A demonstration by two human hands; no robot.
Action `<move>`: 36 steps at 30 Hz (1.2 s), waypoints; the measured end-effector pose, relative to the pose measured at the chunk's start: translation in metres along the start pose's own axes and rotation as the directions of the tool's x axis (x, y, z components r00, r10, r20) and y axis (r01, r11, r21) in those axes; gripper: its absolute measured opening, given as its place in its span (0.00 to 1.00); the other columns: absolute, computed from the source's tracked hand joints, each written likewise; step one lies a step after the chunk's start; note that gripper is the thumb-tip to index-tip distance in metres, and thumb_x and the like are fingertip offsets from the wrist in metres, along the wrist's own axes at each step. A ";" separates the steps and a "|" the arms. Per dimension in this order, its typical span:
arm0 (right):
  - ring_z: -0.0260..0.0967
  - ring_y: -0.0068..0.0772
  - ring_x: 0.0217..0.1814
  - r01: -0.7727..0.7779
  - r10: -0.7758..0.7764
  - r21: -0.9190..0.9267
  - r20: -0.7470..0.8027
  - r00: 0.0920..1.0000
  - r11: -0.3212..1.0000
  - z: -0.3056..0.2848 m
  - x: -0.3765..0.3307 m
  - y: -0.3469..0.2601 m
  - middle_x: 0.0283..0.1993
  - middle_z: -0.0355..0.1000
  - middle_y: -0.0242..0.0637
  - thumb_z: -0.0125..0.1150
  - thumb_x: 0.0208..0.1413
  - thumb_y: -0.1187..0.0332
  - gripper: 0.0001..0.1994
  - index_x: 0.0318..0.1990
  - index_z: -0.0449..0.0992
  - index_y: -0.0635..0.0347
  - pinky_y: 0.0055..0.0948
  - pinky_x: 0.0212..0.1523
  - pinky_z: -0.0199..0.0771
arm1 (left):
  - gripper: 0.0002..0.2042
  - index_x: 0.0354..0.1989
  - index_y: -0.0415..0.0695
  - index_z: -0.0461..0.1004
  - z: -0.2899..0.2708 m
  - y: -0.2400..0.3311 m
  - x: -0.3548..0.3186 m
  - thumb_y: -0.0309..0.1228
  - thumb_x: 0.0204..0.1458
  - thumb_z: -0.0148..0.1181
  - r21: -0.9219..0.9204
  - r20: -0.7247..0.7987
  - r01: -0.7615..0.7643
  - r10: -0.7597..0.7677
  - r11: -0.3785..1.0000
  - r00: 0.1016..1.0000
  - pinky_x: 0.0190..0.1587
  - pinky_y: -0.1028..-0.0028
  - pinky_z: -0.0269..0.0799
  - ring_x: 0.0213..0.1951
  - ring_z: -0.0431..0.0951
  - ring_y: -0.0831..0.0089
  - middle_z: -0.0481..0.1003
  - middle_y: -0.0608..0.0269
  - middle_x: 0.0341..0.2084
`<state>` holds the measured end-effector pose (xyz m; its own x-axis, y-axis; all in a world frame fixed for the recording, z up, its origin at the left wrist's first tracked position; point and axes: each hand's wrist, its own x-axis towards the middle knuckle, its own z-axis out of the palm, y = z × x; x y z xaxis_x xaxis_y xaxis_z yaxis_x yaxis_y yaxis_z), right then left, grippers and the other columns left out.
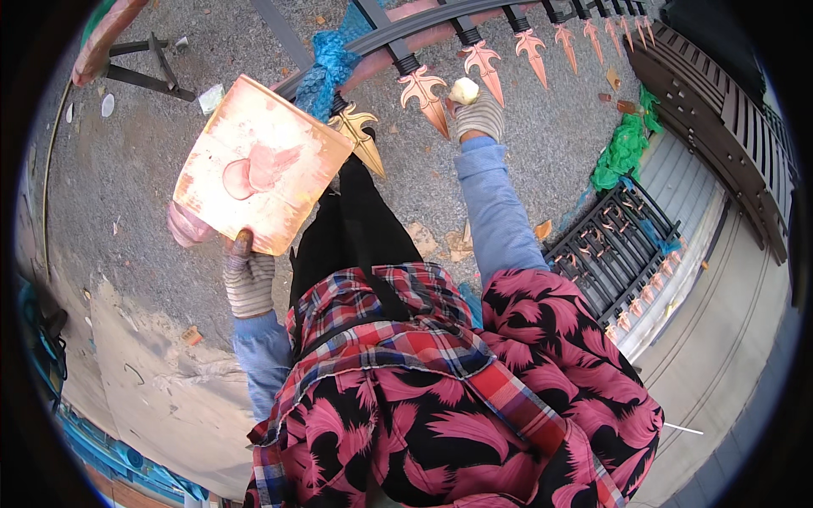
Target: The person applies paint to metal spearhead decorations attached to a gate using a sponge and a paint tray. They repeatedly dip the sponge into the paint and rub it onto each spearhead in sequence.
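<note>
A pale wad, probably a sponge (464, 91), sits in the closed grip of the gloved right hand (480, 118), just beside the copper-coloured spearhead finials (482, 64) of a dark metal fence (398, 32); that forearm stretches well forward. The gloved left hand (247, 275), held lower, pinches the near edge of a paint-smeared square board (292, 127), thumb on top, above rough ground (148, 182).

Left hand (249, 275) gloved, near left, thumb on top, pinch grip; left forearm (261, 351) points forward. Right forearm (494, 199) stretched farther out, leaning slightly left; right hand (481, 118) gloved, fingers curled in grip.
</note>
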<state>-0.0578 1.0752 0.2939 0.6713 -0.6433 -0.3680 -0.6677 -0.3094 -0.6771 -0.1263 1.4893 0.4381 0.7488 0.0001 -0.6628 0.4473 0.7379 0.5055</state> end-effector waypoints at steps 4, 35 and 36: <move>0.68 0.41 0.37 0.125 -0.192 -0.573 -0.057 0.980 0.810 -0.002 -0.059 -0.095 0.33 0.70 0.44 0.64 0.33 0.56 0.23 0.38 0.69 0.59 0.34 0.35 0.69 | 0.31 0.53 0.37 0.50 -0.012 0.001 -0.002 0.23 0.39 0.57 -0.033 0.027 0.004 -0.003 0.999 1.000 0.56 0.68 0.54 0.52 0.60 0.67 0.60 0.58 0.49; 0.68 0.43 0.35 0.192 -0.270 -0.567 -0.057 0.961 0.801 -0.017 -0.086 -0.089 0.32 0.71 0.43 0.65 0.32 0.55 0.21 0.33 0.72 0.58 0.35 0.36 0.68 | 0.29 0.52 0.38 0.55 -0.014 0.009 -0.006 0.25 0.39 0.58 0.067 -0.006 0.062 -0.062 0.996 0.998 0.55 0.69 0.55 0.50 0.62 0.69 0.62 0.59 0.47; 0.68 0.42 0.36 0.232 -0.277 -0.611 0.022 0.961 0.757 -0.010 -0.082 -0.089 0.33 0.71 0.43 0.65 0.31 0.55 0.21 0.34 0.72 0.57 0.35 0.36 0.68 | 0.29 0.52 0.38 0.54 -0.016 0.009 -0.005 0.25 0.39 0.58 0.065 0.004 0.074 -0.074 0.995 0.997 0.55 0.69 0.55 0.51 0.61 0.69 0.62 0.59 0.48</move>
<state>-0.0567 1.1488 0.3903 0.8370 -0.5167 -0.1802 -0.5459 -0.8115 -0.2085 -0.1331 1.5067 0.4373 0.7154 -0.0575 -0.6964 0.5324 0.6903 0.4899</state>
